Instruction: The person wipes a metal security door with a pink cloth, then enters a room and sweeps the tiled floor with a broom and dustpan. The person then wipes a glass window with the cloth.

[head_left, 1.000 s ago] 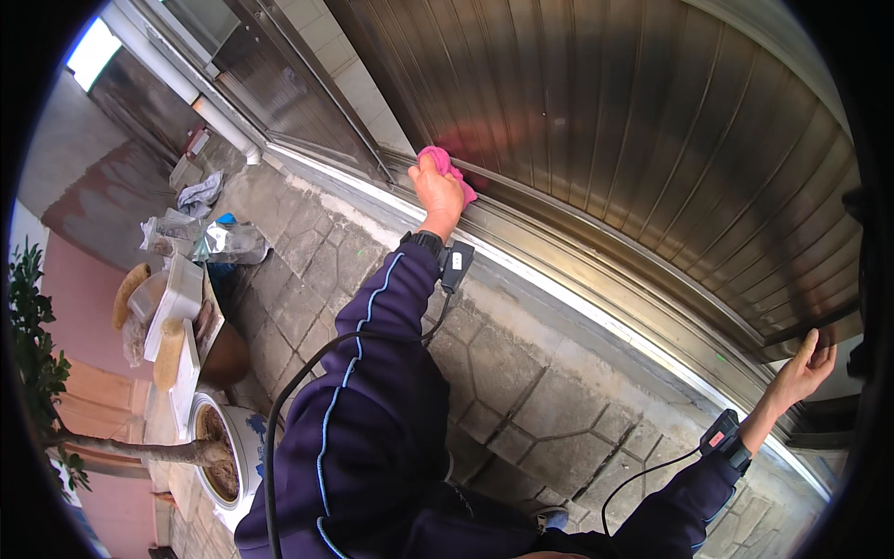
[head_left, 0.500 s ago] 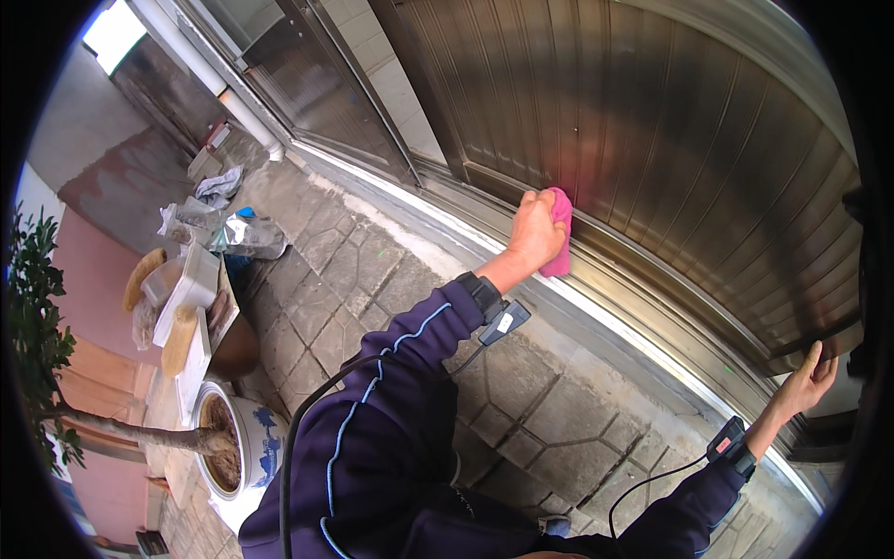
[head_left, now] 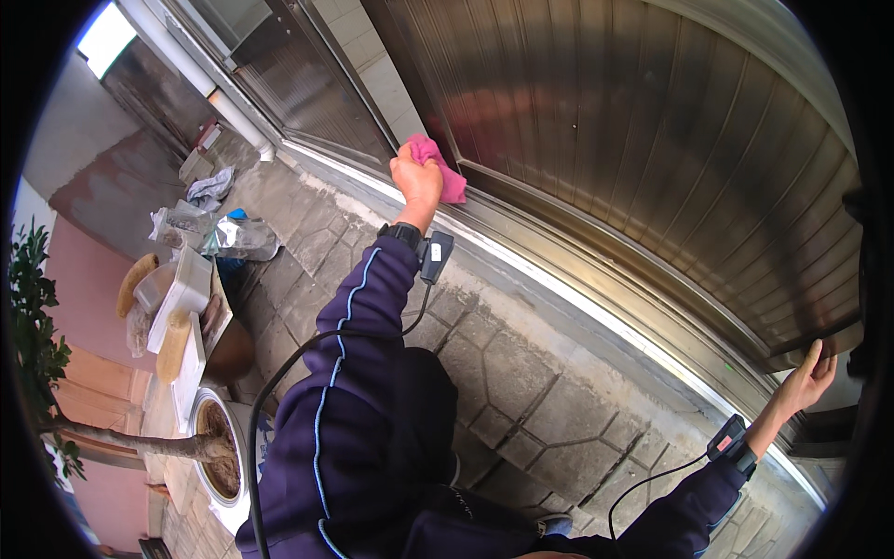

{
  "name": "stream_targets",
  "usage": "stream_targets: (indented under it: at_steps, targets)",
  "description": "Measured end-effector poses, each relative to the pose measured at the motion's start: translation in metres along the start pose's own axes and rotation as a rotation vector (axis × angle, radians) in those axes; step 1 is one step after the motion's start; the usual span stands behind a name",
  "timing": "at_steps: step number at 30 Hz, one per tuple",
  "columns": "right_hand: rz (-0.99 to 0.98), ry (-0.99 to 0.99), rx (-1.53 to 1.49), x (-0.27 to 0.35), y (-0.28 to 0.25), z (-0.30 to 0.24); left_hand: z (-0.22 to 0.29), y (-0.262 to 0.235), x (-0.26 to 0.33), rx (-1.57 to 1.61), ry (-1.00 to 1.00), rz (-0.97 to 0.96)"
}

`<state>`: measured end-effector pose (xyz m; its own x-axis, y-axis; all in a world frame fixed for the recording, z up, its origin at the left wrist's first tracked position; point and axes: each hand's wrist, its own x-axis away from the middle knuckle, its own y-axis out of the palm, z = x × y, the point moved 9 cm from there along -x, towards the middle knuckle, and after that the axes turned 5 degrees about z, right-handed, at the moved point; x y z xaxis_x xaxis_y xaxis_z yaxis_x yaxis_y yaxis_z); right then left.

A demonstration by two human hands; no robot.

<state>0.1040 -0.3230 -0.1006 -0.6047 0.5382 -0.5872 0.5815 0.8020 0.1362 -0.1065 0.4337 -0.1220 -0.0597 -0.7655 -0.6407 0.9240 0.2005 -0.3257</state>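
My left hand (head_left: pixel 418 184) is closed around a pink cloth (head_left: pixel 451 184). It presses the cloth onto the metal door track (head_left: pixel 577 250), at the gap between the two sliding door panels. Part of the cloth hangs out past my fingers on the right. The large brown ribbed door panel (head_left: pixel 596 140) rises beyond the track. At the far right, my right hand (head_left: pixel 803 387) has its fingers stretched out against the lower edge of that panel and grips nothing. A second panel (head_left: pixel 312 84) stands to the left of the gap.
Stone paving (head_left: pixel 521 401) runs along the sill. At left stand a potted tree in a white pot (head_left: pixel 250 447), a white plastic tub (head_left: pixel 191 284) and clear plastic bags (head_left: pixel 244 238). A white pipe (head_left: pixel 240 121) comes down by the wall. Black cables (head_left: pixel 279 373) trail from my wrists.
My left hand has slid the pink cloth leftward along the track, from below the large panel to the gap at its left edge. My right hand has stayed where it was.
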Motion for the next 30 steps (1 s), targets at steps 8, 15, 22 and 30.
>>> stream_targets:
  at_steps: [8, 15, 22, 30]
  targets:
    - [-0.016, 0.015, 0.026, 0.001, 0.001, -0.004, -0.021, 0.04, 0.023, 0.243, -0.514, -0.064]
    - [-0.018, 0.011, 0.005, 0.002, 0.003, -0.004, 0.032, 0.048, 0.088, -0.003, -0.264, -0.206]
    - [0.018, 0.042, 0.013, 0.003, -0.001, -0.001, 0.099, 0.046, 0.142, 0.017, -0.014, -0.369]
    - [-0.012, 0.014, -0.042, -0.001, 0.0, 0.01, 0.198, 0.034, 0.243, 0.33, 0.258, -0.689]
